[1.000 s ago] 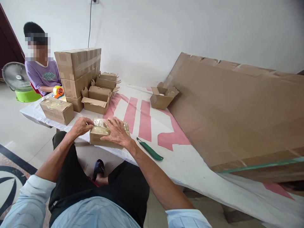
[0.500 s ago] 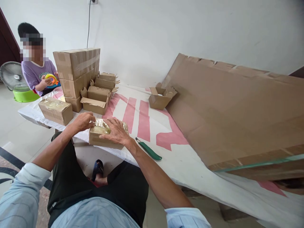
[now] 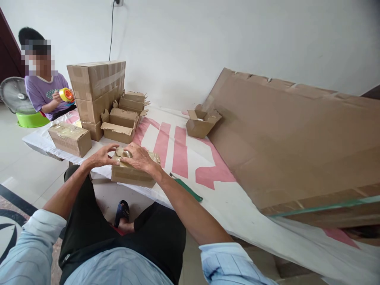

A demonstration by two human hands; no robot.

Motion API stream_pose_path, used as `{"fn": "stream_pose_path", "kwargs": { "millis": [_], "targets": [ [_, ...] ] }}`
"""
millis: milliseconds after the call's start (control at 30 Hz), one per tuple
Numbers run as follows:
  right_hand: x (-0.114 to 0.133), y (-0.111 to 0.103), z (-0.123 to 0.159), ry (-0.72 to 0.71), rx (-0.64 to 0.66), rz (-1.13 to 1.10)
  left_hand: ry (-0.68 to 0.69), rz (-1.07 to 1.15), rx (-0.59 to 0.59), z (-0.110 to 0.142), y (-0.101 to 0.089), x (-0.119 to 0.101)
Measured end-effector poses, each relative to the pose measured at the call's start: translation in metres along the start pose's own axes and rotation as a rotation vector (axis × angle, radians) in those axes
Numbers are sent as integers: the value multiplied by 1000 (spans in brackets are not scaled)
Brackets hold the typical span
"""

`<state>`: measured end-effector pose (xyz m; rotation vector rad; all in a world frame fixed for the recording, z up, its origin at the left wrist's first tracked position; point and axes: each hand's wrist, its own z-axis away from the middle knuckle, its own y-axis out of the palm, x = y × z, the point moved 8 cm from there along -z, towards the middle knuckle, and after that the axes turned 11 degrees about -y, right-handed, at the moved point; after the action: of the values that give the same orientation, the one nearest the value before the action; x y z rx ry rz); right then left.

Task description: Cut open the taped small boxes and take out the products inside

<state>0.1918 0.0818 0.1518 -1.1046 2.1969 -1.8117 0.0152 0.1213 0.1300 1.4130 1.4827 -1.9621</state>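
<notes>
A closed cardboard box (image 3: 132, 176) lies at the table edge in front of me, with shiny clear-brown packing tape (image 3: 127, 153) crumpled and loose on its top. My left hand (image 3: 101, 156) is at the box's left end, fingers curved and thumb apart from them. Over the top, my right hand (image 3: 139, 157) is bent around the tape, which shows between thumb and fingers. A green-handled utility knife (image 3: 189, 190) rests on the cloth right of the box, partly behind my right forearm.
Stacked taped boxes (image 3: 92, 83) and several open boxes (image 3: 118, 124) stand back left. Another taped box (image 3: 70, 138) sits at the left edge. A small open box (image 3: 198, 126) leans by a large cardboard sheet (image 3: 297, 138). A person (image 3: 47, 93) at left holds a yellow-orange ring-shaped object (image 3: 65, 95).
My left fingers have opened from a pinch and shifted slightly left. My right hand has drawn up and left, lifting the tape. The other person has turned the ring-shaped object.
</notes>
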Motion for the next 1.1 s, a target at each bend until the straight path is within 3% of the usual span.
{"fn": "stream_pose_path", "kwargs": {
  "millis": [133, 367, 633, 867, 1100],
  "targets": [
    [5, 3, -12, 20, -3, -46, -25, 145, -20, 8, 8, 11],
    [15, 8, -19, -51, 32, -21, 38, 135, -73, 20, 14, 9],
    [40, 16, -15, -267, 39, 170, 57, 131, -120, 25, 17, 5],
    [26, 16, -12, -241, -49, 70, 41, 236, -140, 27, 19, 18],
    [38, 24, -18, -241, 50, 107, 44, 243, -150, 30, 20, 22]
  ]
}}
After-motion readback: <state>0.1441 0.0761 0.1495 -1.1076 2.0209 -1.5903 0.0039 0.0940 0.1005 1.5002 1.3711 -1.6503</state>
